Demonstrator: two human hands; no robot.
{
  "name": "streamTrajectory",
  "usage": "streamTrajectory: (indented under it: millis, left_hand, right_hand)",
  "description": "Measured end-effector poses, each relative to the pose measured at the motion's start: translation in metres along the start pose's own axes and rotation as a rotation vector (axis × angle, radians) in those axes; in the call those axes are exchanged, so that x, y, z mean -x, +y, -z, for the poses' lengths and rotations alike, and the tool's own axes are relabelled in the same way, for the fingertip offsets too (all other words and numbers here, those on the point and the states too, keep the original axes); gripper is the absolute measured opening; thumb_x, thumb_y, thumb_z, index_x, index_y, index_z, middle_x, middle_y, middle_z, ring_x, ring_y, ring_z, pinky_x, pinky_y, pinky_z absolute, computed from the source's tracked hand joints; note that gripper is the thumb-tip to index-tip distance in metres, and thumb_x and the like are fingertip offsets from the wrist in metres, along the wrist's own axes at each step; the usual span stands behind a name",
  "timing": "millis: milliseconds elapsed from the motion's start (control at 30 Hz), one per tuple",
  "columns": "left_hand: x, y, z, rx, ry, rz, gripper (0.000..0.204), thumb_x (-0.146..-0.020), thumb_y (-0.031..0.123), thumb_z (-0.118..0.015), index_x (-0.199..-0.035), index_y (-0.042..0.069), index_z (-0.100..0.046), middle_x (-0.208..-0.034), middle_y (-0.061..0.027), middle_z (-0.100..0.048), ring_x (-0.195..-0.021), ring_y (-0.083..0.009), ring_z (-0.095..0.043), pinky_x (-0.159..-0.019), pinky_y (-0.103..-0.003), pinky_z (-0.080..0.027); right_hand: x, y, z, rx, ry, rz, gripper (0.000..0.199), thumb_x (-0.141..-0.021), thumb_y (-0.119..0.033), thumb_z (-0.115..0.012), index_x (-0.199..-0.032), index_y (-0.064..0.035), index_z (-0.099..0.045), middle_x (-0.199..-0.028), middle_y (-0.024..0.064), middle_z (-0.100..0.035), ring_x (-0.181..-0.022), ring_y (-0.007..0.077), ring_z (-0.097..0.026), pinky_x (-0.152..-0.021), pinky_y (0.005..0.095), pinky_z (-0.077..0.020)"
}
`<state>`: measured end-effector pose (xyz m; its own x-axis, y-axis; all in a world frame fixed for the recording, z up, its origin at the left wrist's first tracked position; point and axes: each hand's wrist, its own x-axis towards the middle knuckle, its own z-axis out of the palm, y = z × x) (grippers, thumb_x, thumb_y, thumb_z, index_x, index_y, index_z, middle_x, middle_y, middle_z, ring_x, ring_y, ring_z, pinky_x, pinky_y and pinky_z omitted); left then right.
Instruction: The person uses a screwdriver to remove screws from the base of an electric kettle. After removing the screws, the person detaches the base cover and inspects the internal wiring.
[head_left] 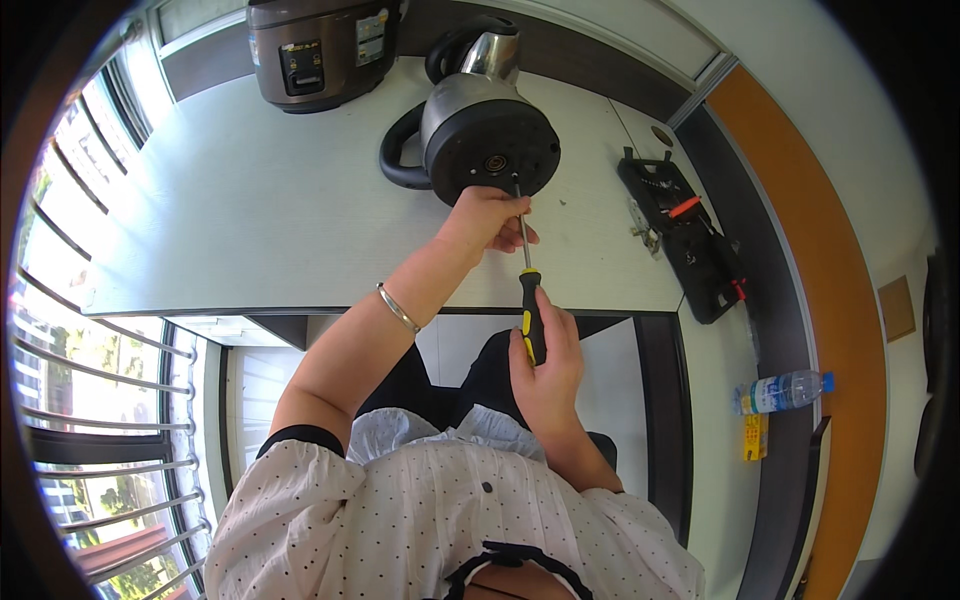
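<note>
Dotted blouse (450,510), thin-shafted screwdriver (531,300), round-based kettle (490,140)

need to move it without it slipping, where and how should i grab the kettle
Probably by the black loop handle, coming from the left: the kettle has its round base facing the camera, and the handle juts out leftward, with open space inside its loop.
</note>
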<state>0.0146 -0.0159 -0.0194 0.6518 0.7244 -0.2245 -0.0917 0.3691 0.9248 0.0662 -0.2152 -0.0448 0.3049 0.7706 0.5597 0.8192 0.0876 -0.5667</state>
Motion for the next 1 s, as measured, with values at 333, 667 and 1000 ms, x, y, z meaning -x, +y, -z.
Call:
streamTrajectory:
  millis: [333, 667, 1000]
  left_hand:
    - [-0.007, -0.008, 0.001, 0.116, -0.082, -0.008, 0.022, -0.096, 0.016, -0.049, -0.097, -0.004, -0.058, -0.079, -0.0201, -0.068, -0.052, -0.0157, -0.058, -0.053, -0.026, -0.048]
    - [0.01, -0.006, 0.002, 0.119, -0.073, -0.01, 0.032, -0.093, 0.025, -0.059, -0.108, -0.003, -0.056, -0.088, -0.0205, -0.068, -0.074, -0.0223, -0.065, -0.07, -0.032, -0.054]
    - [0.009, -0.01, -0.004, 0.02, 0.005, -0.136, 0.025, -0.093, 0.016, -0.059, -0.106, -0.006, -0.062, -0.086, -0.0169, -0.069, -0.076, -0.0234, -0.067, -0.071, -0.033, -0.054]
  right_hand:
    - [-0.006, 0.008, 0.01, -0.99, -0.157, -0.689, 0.065, -0.084, -0.001, -0.061, -0.143, -0.0022, -0.035, -0.111, 0.0117, -0.061, -0.078, 0.0085, -0.054, -0.069, 0.0205, -0.0459]
    - [0.013, 0.009, 0.016, -0.909, -0.104, -0.509, 0.059, -0.085, 0.005, -0.058, -0.141, -0.0016, -0.039, -0.11, 0.0103, -0.063, -0.073, 0.0029, -0.05, -0.064, 0.0162, -0.0419]
    - [0.05, 0.024, 0.035, -0.993, -0.102, -0.498, 0.056, -0.085, 0.007, -0.059, -0.138, -0.0025, -0.045, -0.109, 0.0095, -0.064, -0.083, 0.0036, -0.053, -0.071, 0.0179, -0.0431]
